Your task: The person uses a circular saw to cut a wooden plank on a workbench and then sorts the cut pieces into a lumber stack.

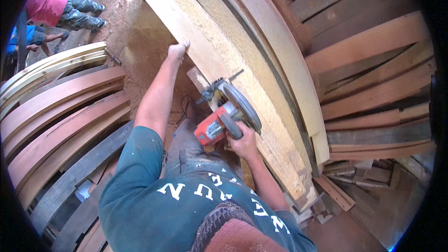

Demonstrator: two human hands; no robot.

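Observation:
My right hand is wrapped round the dark rear handle of a red circular saw. Its round grey guard and base rest on a long, pale wooden plank, where a thin metal rod sticks out. Farther up the same plank, my left hand grips the near edge, with the thumb on top and the other fingers mostly hidden. Sawdust covers much of the rough-faced timber just beyond the plank. The blade is hidden by the guard and the wood.
Stacked boards lie to the left, and more reddish boards to the right. Offcuts sit at lower right. A dark cord hangs near my legs. Two people are at upper left, one in a pink shirt. Sawdust coats the floor.

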